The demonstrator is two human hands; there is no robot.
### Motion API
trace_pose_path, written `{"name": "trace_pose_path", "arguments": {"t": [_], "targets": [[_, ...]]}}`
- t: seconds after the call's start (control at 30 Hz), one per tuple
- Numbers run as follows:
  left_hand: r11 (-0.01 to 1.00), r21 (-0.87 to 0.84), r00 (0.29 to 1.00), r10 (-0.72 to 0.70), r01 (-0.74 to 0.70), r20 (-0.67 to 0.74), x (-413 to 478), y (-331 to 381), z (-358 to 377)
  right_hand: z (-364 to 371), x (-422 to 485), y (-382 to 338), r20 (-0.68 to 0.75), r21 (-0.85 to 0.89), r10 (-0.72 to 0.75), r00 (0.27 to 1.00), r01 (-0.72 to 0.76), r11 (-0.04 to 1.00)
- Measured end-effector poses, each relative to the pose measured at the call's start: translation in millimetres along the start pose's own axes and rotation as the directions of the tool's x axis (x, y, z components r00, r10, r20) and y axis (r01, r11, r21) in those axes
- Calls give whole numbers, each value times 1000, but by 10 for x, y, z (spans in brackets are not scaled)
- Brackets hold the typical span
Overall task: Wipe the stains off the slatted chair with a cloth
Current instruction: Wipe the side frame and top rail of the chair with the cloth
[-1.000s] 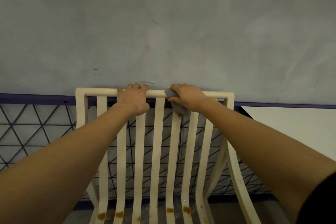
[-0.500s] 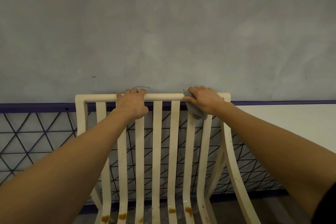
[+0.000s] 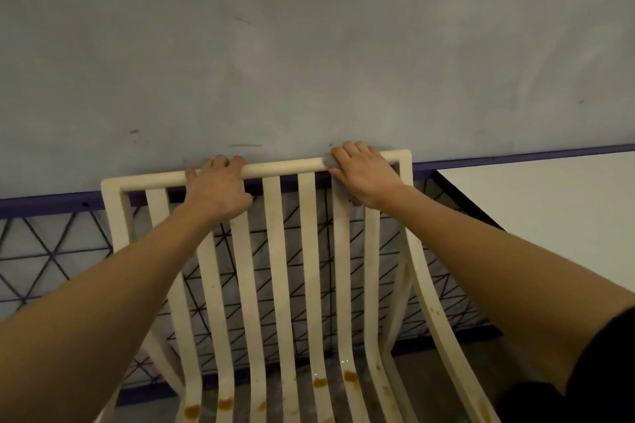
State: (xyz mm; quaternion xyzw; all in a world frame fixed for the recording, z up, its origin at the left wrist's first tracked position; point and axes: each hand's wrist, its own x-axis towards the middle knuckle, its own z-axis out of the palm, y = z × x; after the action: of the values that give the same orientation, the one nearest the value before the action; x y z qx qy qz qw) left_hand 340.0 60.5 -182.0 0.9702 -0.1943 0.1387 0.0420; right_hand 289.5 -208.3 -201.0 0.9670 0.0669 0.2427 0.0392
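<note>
Right hand (image 3: 364,175) is curled over the rail (image 3: 285,166) close to its right corner, clamped down on the cloth (image 3: 327,161). You only get a grey sliver of it poking out by the fingers, the rest is under the palm. Left hand (image 3: 220,189) is a bit further left on the same rail, fingers wrapped over it, thumb in front.

Below both hands the chair (image 3: 278,285) slats run down toward me, and the stains (image 3: 350,376) sit way down there, orange-brown blotches on several slats, well apart from either hand.

Past the hands is a grey wall (image 3: 309,45) with a purple strip (image 3: 51,203) and black mesh (image 3: 44,251) under it. Off right of the right hand there's a white tabletop (image 3: 549,203).
</note>
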Motion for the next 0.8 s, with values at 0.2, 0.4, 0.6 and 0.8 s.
{"name": "trace_pose_path", "arguments": {"t": [0.2, 0.4, 0.6, 0.8], "targets": [[1000, 25, 999, 19, -18, -33, -46, 18, 115, 5, -198, 343, -11, -8, 87, 996, -87, 996], [996, 81, 996, 34, -27, -85, -59, 3, 230, -127, -27, 301, 62, -159, 317, 946, -305, 939], [993, 116, 990, 35, -19, -139, -11, 32, 316, -164, 195, 135, 145, -318, 296, 944, -239, 917], [994, 104, 987, 28, -11, -158, 24, 50, 365, -99, 269, -270, 50, -234, 169, 984, -152, 960]]}}
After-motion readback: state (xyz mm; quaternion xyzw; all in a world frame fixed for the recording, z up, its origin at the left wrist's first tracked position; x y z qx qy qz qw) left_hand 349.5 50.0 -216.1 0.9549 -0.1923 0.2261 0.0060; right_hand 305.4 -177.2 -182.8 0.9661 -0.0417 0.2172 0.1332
